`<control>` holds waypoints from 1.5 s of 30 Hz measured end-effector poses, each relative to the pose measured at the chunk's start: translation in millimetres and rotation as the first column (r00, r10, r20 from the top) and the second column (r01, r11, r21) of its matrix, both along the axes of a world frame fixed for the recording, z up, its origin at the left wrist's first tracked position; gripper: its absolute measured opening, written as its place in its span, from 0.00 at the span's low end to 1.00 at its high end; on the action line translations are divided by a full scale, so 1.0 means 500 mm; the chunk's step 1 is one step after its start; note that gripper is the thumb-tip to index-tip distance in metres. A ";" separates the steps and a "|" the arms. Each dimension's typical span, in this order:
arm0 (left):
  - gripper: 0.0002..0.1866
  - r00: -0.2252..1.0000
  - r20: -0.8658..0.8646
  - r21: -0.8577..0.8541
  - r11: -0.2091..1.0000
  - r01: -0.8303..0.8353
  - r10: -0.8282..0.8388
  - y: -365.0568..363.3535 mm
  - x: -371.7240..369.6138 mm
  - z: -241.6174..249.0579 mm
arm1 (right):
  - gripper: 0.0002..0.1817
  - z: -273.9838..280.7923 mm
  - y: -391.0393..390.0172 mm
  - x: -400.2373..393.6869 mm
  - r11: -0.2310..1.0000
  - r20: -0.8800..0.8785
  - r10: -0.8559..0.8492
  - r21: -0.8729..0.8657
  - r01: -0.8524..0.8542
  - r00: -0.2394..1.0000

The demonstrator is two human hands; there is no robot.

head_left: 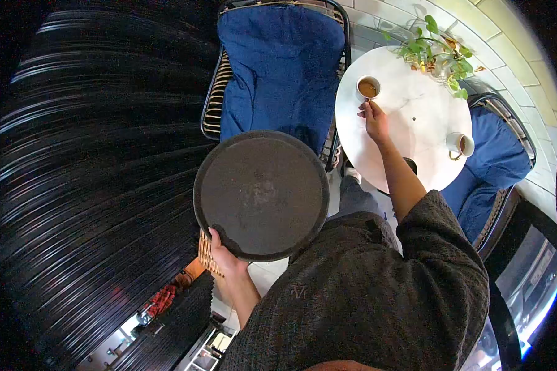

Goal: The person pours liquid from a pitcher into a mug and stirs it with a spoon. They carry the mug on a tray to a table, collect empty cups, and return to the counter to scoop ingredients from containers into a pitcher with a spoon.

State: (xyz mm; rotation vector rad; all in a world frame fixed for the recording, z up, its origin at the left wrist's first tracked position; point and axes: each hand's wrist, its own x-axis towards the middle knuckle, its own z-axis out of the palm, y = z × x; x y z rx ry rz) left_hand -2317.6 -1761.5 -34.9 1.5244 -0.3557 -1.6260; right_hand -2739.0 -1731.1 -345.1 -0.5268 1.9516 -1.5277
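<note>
My left hand (228, 260) grips the lower left edge of a round dark serving tray (263, 195), thumb over the rim and the other fingers hidden beneath. Nothing lies on the tray. My right hand (375, 119) reaches over the round white marble-look table (387, 148), its fingers pinched at the handle side of a white coffee cup (360, 88). Brown coffee with lighter foam shows inside that cup. A second white cup (467, 146), holding a brown drink, stands at the table's right edge with its handle toward me.
A leafy green plant in a glass vase (440, 65) stands at the table's back edge. A blue cushioned chair (281, 68) is to the left of the table, another blue chair (492, 148) to the right. Black ribbed panelling (105, 154) fills the left side; a tiled wall (498, 37) curves behind.
</note>
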 end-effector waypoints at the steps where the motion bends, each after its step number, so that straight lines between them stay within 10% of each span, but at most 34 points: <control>1: 0.25 1.000 -0.002 -0.001 1.000 0.005 -0.005 0.001 -0.006 0.001 | 0.17 0.003 -0.001 -0.002 1.000 -0.002 -0.005 -0.001 0.005 1.000; 4: 0.25 1.000 0.024 0.007 1.000 0.012 -0.012 0.001 -0.020 -0.001 | 0.18 0.023 0.004 -0.008 0.999 -0.017 0.003 0.045 -0.002 1.000; 9: 0.28 0.993 -0.012 -0.008 0.993 0.117 -0.117 -0.019 0.016 -0.045 | 0.20 0.117 0.074 -0.010 0.950 -0.511 0.079 0.298 0.090 0.856; 16: 0.29 0.945 -0.062 -0.013 0.947 0.322 -0.322 -0.035 -0.024 -0.047 | 0.17 0.209 0.374 0.009 0.768 -0.562 -0.138 0.460 0.446 0.816; 21: 0.27 0.910 -0.058 -0.040 0.911 0.410 -0.411 -0.036 -0.065 -0.029 | 0.22 0.144 0.515 0.093 0.608 -0.275 -0.206 0.716 0.343 0.939; 25: 0.27 0.890 -0.061 -0.035 0.892 0.451 -0.452 -0.020 -0.092 -0.029 | 0.30 0.073 0.518 0.166 0.877 0.293 -0.304 0.458 0.146 0.907; 31: 0.26 0.893 -0.037 -0.022 0.893 0.449 -0.450 0.012 -0.077 -0.041 | 0.29 0.055 0.477 0.196 0.941 0.479 -0.313 0.270 0.202 0.820; 45: 0.27 0.887 -0.002 -0.046 0.886 0.462 -0.462 0.080 0.038 -0.048 | 0.20 0.092 0.475 0.271 0.931 0.456 -0.314 -0.024 0.364 0.833</control>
